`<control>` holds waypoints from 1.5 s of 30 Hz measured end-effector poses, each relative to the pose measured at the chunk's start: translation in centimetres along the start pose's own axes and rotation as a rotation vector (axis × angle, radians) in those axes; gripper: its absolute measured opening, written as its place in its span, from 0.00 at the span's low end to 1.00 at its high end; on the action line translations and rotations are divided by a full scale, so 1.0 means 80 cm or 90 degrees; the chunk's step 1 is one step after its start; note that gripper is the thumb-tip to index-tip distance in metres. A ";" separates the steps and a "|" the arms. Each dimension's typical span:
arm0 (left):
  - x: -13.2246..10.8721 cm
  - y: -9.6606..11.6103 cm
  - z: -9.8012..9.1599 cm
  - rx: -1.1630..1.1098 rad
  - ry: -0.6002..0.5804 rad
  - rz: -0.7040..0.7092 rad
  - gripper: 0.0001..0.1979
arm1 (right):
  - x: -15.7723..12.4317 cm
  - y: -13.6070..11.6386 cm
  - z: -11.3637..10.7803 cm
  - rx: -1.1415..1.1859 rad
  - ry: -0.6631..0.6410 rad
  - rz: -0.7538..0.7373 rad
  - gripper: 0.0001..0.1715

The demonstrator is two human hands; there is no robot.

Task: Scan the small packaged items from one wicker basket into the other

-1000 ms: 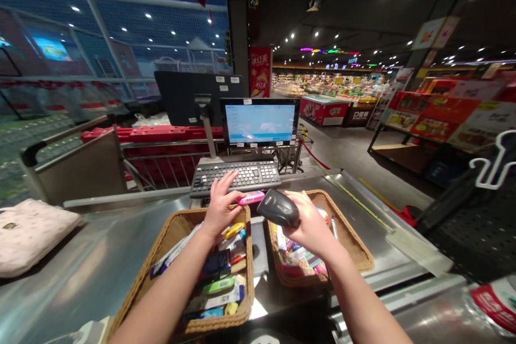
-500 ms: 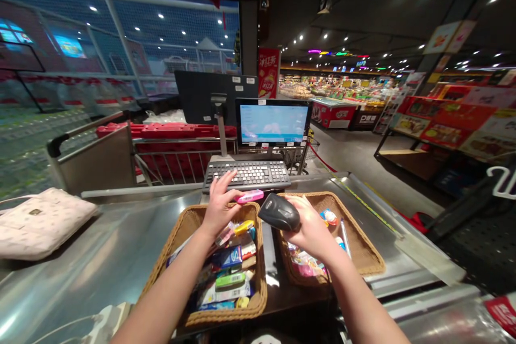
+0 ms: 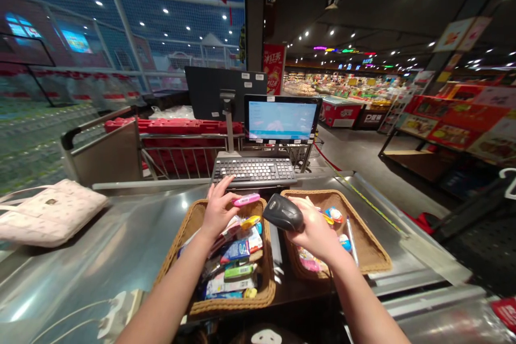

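Above the left wicker basket point(image 3: 269, 285), my left hand point(image 3: 217, 212) pinches a small pink packet point(image 3: 246, 200), its other fingers stretched toward the keyboard. A black barcode scanner point(image 3: 282, 212) is gripped in my right hand point(image 3: 314, 228), its head pointing left at the pink packet with a gap between them. Several small packaged goods fill the left basket, among them a green packet point(image 3: 239, 271) and a blue packet point(image 3: 236, 251). Beneath my right forearm and hand stands the right wicker basket point(image 3: 373, 252), holding fewer small packages and a white stick-like item point(image 3: 352, 241); part of it is hidden.
A black keyboard point(image 3: 253, 170) sits behind the baskets, with a lit monitor point(image 3: 282, 119) beyond it. On the metal counter point(image 3: 137, 236) at left lie a pale handbag point(image 3: 52, 212) and a white power strip with cords point(image 3: 121, 314). A shopping cart stands behind the counter.
The camera view has shifted slightly, so the scene sits further right. The pink packet and the scanner stay in my hands, nearly unmoved relative to each other.
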State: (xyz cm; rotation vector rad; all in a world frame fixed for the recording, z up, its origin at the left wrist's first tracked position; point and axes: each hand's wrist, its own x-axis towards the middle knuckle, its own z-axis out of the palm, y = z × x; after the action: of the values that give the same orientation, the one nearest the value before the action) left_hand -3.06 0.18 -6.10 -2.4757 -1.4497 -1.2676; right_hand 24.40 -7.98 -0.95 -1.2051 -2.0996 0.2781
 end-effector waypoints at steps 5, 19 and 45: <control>-0.023 -0.007 -0.002 0.003 -0.011 -0.024 0.06 | 0.000 -0.005 0.012 0.013 -0.016 -0.001 0.30; -0.091 -0.035 -0.003 0.044 -0.108 -0.109 0.03 | 0.000 -0.022 0.047 0.059 -0.067 -0.006 0.25; -0.079 -0.029 0.020 0.005 -0.132 -0.097 0.16 | -0.046 0.021 0.003 0.022 0.011 0.081 0.31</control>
State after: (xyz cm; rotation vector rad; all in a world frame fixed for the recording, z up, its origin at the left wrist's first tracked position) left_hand -5.30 -2.47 -12.09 -2.6015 -1.7152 -1.0467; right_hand 26.58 -10.03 -3.66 -1.3179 -1.9993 0.3579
